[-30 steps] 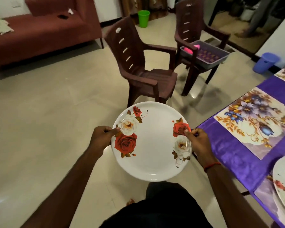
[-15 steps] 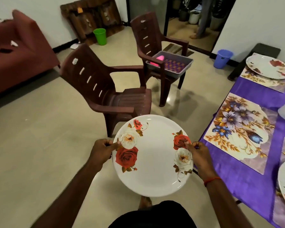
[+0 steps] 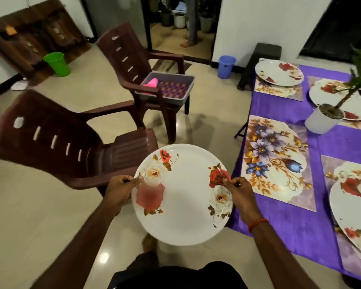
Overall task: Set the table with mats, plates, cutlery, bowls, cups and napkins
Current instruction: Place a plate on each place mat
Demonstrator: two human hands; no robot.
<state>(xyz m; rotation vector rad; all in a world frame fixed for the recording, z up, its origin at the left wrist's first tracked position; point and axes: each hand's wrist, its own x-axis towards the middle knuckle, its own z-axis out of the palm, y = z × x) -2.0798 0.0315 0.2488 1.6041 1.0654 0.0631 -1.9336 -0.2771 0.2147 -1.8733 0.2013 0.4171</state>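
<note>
— How's the worktop?
— Purple-covered. I see one bare floral mat near its edge.
— The plate?
— Over open floor, just off that edge. My left hand and right hand have fingers clamped on its rim. A chair stands to the left.

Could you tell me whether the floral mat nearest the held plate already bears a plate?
No, that floral mat lies bare on the purple tablecloth, the held plate not yet on it.

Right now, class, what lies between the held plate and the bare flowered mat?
Head view: only the right hand gripping the plate, and a strip of purple tablecloth.
</note>
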